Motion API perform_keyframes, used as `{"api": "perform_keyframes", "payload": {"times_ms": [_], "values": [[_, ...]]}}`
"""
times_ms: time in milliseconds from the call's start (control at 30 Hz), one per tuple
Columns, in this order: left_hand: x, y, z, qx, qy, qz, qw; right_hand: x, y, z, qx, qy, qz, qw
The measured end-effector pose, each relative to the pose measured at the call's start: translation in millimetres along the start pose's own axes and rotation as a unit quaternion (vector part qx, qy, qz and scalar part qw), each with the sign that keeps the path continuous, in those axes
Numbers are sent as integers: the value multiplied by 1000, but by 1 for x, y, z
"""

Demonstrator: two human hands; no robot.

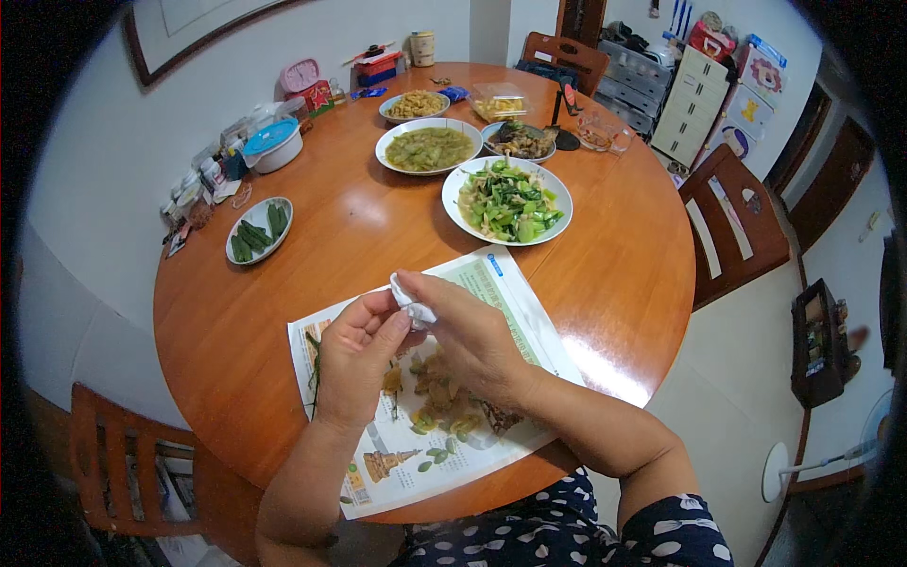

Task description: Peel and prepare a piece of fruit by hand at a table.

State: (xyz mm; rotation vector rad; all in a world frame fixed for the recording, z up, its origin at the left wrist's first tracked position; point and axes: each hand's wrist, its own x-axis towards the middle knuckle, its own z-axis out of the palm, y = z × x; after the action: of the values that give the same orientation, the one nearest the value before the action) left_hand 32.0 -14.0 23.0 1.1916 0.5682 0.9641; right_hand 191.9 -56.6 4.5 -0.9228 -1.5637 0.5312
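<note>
Between my two hands, above the table, is a crumpled white tissue (415, 309). My left hand (359, 349) pinches its lower part with thumb and fingers. My right hand (476, 327) has its fingers around the other side, partly hidden behind the tissue and palm. Below both hands a printed newspaper sheet (322, 489) lies flat on the round wooden table (623, 269). Food scraps (443, 397), yellowish and green peels among them, are heaped on the paper, partly covered by my right hand and forearm. Dark green stems (312, 361) lie by my left hand.
Beyond the paper stand a plate of cooked greens (510, 202), a bowl of greenish soup-like food (429, 147) and several other dishes. A small plate of green pods (259, 231) is at the left. Jars and a blue-lidded tub (273, 145) line the wall. Wooden chairs (737, 220) surround the table.
</note>
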Motion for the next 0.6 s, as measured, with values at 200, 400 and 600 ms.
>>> {"api": "perform_keyframes", "payload": {"times_ms": [200,400,600], "values": [[1,-6,-8,33,49,33,998,-1,2,1,-29,3,-19,999],[1,-5,-8,19,65,79,995,-1,-2,0,-27,4,-24,999],[2,-4,-8,14,58,86,995,-1,-5,-2,-18,2,-23,1000]]}}
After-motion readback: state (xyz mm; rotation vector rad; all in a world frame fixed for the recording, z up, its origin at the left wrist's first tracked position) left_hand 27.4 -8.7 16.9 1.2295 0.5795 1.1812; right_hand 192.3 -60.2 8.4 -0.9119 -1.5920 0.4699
